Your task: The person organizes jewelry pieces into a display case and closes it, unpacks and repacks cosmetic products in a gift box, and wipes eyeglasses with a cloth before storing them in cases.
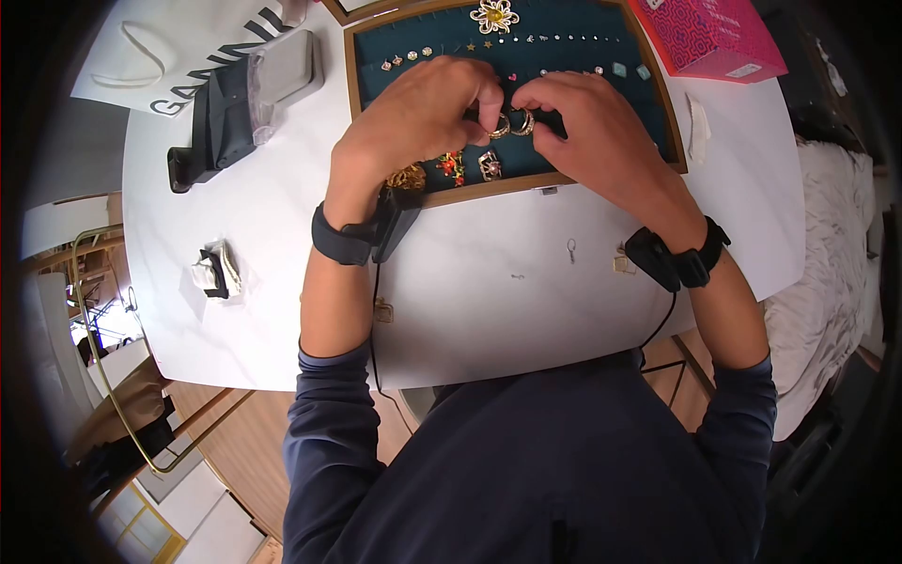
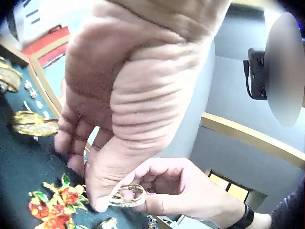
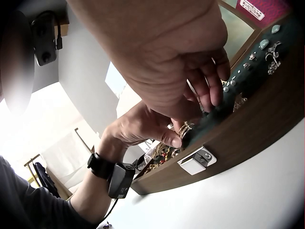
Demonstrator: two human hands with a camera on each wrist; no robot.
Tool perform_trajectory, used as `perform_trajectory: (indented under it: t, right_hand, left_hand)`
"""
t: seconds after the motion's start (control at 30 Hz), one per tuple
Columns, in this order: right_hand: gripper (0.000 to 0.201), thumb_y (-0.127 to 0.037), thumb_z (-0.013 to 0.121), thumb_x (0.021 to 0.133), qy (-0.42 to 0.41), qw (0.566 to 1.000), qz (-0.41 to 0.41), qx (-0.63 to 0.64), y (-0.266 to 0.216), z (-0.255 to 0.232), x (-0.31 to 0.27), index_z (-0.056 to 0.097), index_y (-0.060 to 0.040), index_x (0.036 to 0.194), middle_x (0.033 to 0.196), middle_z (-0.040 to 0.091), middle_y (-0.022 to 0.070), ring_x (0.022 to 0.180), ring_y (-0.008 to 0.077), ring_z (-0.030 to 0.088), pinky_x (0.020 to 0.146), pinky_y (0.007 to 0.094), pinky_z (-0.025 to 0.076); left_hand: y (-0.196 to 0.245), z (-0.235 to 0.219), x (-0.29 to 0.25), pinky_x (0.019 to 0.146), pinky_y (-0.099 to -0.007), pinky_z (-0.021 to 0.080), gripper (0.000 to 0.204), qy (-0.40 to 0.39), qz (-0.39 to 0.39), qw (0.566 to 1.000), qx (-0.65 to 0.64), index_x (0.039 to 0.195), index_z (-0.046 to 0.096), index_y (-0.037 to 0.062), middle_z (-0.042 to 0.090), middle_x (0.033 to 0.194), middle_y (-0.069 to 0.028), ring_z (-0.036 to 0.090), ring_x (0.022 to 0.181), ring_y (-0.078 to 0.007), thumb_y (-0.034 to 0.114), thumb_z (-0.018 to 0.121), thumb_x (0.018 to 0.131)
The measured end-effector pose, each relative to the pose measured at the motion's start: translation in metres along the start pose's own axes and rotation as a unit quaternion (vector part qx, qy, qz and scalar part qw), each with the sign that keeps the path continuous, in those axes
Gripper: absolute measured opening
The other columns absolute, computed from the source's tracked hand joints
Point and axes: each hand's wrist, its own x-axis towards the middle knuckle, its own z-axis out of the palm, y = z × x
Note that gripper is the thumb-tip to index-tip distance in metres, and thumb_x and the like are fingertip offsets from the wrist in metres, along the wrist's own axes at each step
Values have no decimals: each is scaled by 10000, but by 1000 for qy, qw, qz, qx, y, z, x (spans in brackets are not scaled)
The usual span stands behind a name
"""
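Observation:
Over a wood-framed jewellery box (image 1: pixel 489 193) with a dark green lining, both hands meet close together. My left hand (image 1: pixel 423 111) pinches a gold hoop earring (image 1: pixel 500 127) between thumb and fingers. Facing it, my right hand (image 1: pixel 601 127) has thumb and index finger around a second hoop earring (image 1: pixel 524 122), set with small stones. The two hoops sit side by side and overlap in the left wrist view. Just below the left hand are a red and green brooch (image 1: pixel 451 167), an ornate silver piece (image 1: pixel 489 165) and a gold piece (image 1: pixel 406 178).
A flower brooch (image 1: pixel 494 15) and rows of small studs fill the box's back. Left stand a paper bag (image 1: pixel 132 70), a grey case (image 1: pixel 287 68) and a black case (image 1: pixel 224 113). A pink box (image 1: pixel 709 38) stands right. Small jewellery (image 1: pixel 571 249) lies on the white table (image 1: pixel 470 320).

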Motion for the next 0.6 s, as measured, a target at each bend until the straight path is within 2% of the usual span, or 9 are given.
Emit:
perform_trajectory:
  t: [0.07, 0.13, 0.2, 0.27, 0.3, 0.37, 0.5, 0.6]
  right_hand:
    - [204, -39, 669, 832, -5, 1000, -2, -23, 1, -2, 0, 708, -25, 1032, 999, 709, 128, 997, 344, 650, 905, 473, 486]
    - [211, -37, 673, 829, -9, 999, -3, -48, 0, -5, 1, 707, -24, 1037, 993, 701, 125, 1001, 340, 644, 901, 470, 485]
    - [235, 20, 657, 833, -33, 996, 7, -79, -1, -8, 3, 681, -8, 1066, 1006, 682, 124, 991, 330, 628, 940, 428, 479]
    - [254, 13, 666, 816, -27, 996, -18, -82, 1, -7, 3, 685, -10, 1069, 1000, 679, 122, 992, 330, 628, 920, 443, 478]
    - [273, 5, 675, 800, -22, 995, -44, -84, 2, -5, 2, 689, -12, 1071, 995, 675, 119, 992, 330, 628, 899, 459, 476]
    - [282, 9, 672, 800, -6, 995, -52, -84, 2, -4, -2, 684, -16, 1081, 1005, 670, 118, 1000, 329, 622, 903, 455, 474]
    - [284, 4, 670, 805, 40, 996, -51, -62, 1, 1, -5, 671, -21, 1089, 1030, 659, 115, 1016, 325, 613, 899, 444, 470]
    - [253, -5, 670, 815, 7, 999, -24, -32, 2, -1, -2, 671, -21, 1067, 1009, 658, 116, 996, 323, 617, 891, 443, 470]
  left_hand:
    - [-2, 2, 1, 773, -393, 520, 132, 36, 32, 999, 23, 806, 691, 26, 707, 822, -106, 693, 830, -313, -7, 805, 748]
    - [-2, 5, 2, 768, -396, 520, 143, 52, 19, 998, 38, 804, 686, 25, 706, 817, -110, 689, 823, -322, 16, 817, 749]
    - [3, 6, 3, 764, -400, 519, 158, 68, 7, 996, 53, 802, 682, 24, 705, 813, -114, 685, 816, -330, 39, 830, 749]
    - [11, 5, 3, 768, -413, 512, 195, 46, -55, 996, 55, 809, 677, 25, 700, 812, -122, 674, 822, -346, 89, 851, 750]
    - [9, 5, 3, 768, -413, 512, 195, 47, -54, 996, 55, 809, 677, 25, 700, 812, -122, 674, 822, -346, 89, 851, 750]
    - [6, 5, 1, 708, -382, 487, 234, 41, -35, 995, 79, 832, 641, 11, 675, 806, -105, 653, 746, -291, 95, 853, 780]
    - [6, 2, -1, 709, -385, 488, 240, 61, -11, 993, 105, 829, 628, 3, 678, 820, -112, 659, 748, -290, 102, 844, 794]
    - [2, 3, 4, 730, -386, 496, 226, 65, -11, 995, 80, 851, 634, 0, 683, 829, -112, 671, 765, -285, 91, 834, 803]
